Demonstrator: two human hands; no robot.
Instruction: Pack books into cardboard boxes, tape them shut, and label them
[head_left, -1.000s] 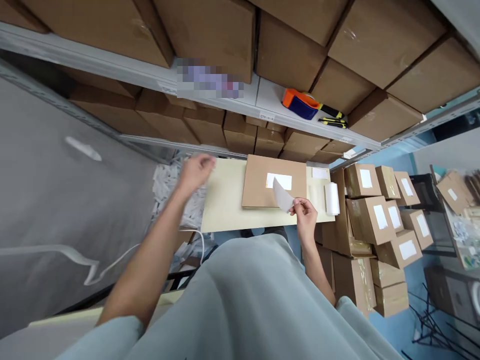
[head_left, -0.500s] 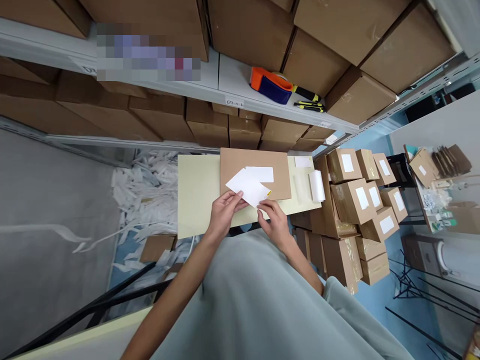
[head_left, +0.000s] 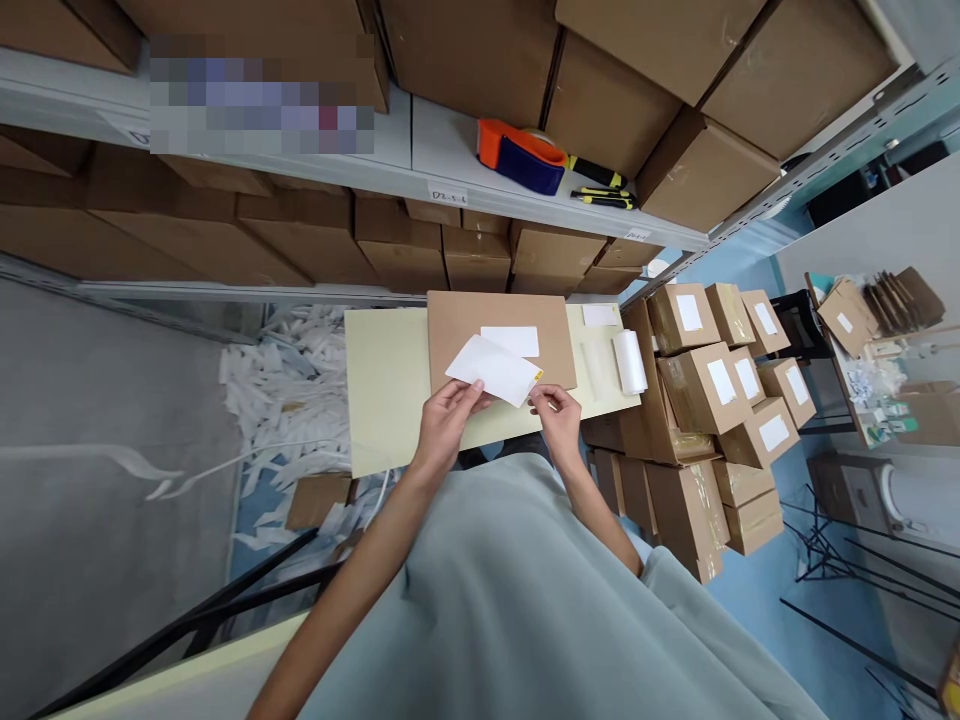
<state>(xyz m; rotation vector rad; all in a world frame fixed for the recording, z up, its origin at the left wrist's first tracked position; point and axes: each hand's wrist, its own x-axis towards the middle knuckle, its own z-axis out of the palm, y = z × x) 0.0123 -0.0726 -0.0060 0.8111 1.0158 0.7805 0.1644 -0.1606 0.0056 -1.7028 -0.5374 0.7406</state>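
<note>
Over cardboard box (head_left: 495, 310), we see left hand (head_left: 444, 420) pinching white label (head_left: 495, 370). Right hand (head_left: 559, 412) at label's yellow-marked corner; whether gripping, we cannot tell. White roll (head_left: 630, 362) right of box.

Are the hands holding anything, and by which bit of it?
Yes, a white slip. The left hand pinches its near edge; the right hand is at its yellow-marked end, but whether it grips there is hard to tell.

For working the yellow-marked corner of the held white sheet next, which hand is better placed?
Probably the right hand: its fingertips are close by that yellow-marked corner, while the left hand grips the white sheet farther left, along its near edge.
</note>
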